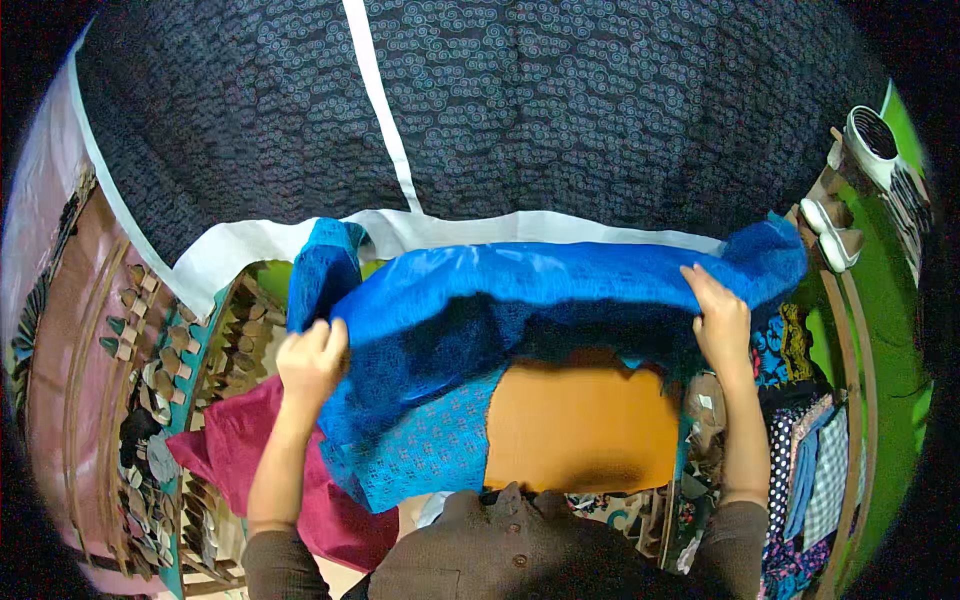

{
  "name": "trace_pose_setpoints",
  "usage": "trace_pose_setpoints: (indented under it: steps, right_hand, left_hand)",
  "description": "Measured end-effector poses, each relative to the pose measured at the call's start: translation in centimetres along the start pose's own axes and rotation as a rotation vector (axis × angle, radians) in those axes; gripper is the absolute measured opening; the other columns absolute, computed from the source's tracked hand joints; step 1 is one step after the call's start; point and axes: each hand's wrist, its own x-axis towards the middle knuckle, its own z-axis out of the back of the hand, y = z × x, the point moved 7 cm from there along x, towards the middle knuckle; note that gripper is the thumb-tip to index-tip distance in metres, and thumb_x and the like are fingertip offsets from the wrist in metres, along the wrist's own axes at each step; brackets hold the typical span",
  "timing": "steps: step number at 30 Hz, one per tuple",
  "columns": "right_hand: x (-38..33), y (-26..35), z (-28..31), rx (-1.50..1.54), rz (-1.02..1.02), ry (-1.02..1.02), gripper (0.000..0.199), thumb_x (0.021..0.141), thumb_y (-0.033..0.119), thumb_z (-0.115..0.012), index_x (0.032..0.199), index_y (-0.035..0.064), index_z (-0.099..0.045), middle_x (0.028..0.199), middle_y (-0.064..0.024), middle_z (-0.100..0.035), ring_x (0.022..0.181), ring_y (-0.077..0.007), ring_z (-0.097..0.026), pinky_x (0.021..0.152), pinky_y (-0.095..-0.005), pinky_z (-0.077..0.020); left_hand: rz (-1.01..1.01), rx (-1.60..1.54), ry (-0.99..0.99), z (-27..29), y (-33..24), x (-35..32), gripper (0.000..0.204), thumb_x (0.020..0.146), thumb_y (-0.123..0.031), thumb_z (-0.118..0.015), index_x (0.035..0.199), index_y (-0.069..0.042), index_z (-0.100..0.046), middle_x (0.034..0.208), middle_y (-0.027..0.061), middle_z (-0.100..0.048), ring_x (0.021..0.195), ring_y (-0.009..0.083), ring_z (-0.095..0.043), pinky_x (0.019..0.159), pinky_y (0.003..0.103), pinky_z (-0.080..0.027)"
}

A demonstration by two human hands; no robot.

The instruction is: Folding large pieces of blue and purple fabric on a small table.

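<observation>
A wide blue cloth (520, 265) stretches between my two hands, its upper part bright blue and its underside in dark shadow. My left hand (315, 358) is closed on the left part of it, beside a raised fold. On the other side my right hand (720, 310) grips the cloth, with the index finger lying along its surface. Below hangs a patterned turquoise part (430, 440); whether it belongs to the same cloth I cannot tell. An orange-yellow panel (585, 425) lies beneath, close to my body. Dark red fabric (255, 440) spreads under my left forearm.
A black patterned curtain (600, 110) with white borders fills the far side. Shoe racks (150, 360) with many shoes stand at left. White shoes (835, 235) sit on the right, above folded fabrics (805, 470). A round white container (872, 135) stands at far right.
</observation>
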Motion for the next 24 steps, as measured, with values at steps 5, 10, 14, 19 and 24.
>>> trace_pose_setpoints:
  steps: [5,10,14,19,24]
  right_hand:
    - [-6.2,-0.1,-0.8,-0.022,0.045,0.26,0.057,0.056,-0.008,-0.056,0.109,0.0141,-0.059,0.109,-0.018,-0.058,0.093,-0.0299,-0.06,0.078,-0.0387,-0.05]
    - [-11.9,0.7,-4.8,-0.181,0.109,0.412,0.036,0.069,0.004,-0.054,0.104,0.0104,-0.062,0.106,-0.0231,-0.058,0.095,-0.0329,-0.058,0.082,-0.0402,-0.0472]
    - [-17.2,1.2,-11.6,-0.326,0.093,0.458,0.033,0.078,0.012,-0.049,0.108,0.0105,-0.059,0.113,-0.0267,-0.053,0.098,-0.0383,-0.056,0.082,-0.0445,-0.0464]
    - [-24.4,2.4,-18.7,-0.15,-0.06,0.715,0.039,0.078,0.012,-0.048,0.117,0.012,-0.054,0.115,-0.029,-0.051,0.102,-0.0401,-0.054,0.079,-0.0457,-0.0481]
    - [-27.0,2.7,-21.2,-0.038,0.119,0.543,0.048,0.071,0.007,-0.052,0.118,0.0177,-0.055,0.122,-0.0255,-0.047,0.113,-0.0413,-0.046,0.086,-0.044,-0.045]
  left_hand:
    - [-0.018,-0.096,0.127,3.2,-6.4,-6.2,0.016,0.065,-0.015,-0.056,0.079,-0.009,-0.052,0.059,0.001,-0.041,0.045,0.0138,-0.046,0.042,0.03,-0.033]
    - [-0.116,-0.112,0.404,2.5,-14.1,-12.0,0.012,0.069,-0.015,-0.052,0.079,-0.01,-0.048,0.059,-0.0005,-0.042,0.044,0.0116,-0.048,0.041,0.027,-0.037]
    - [-0.121,-0.151,0.506,1.3,-18.5,-15.2,0.012,0.07,-0.015,-0.052,0.08,-0.009,-0.047,0.059,0.0004,-0.044,0.044,0.012,-0.051,0.04,0.027,-0.04]
    - [-0.057,-0.167,0.704,0.6,-22.1,-18.2,0.014,0.072,-0.014,-0.053,0.082,-0.007,-0.047,0.062,0.0035,-0.051,0.046,0.0147,-0.056,0.038,0.027,-0.042]
    - [0.093,-0.358,0.912,2.5,-24.6,-18.2,0.021,0.075,-0.024,-0.056,0.086,-0.008,-0.048,0.066,0.0062,-0.054,0.053,0.0216,-0.059,0.044,0.032,-0.046]
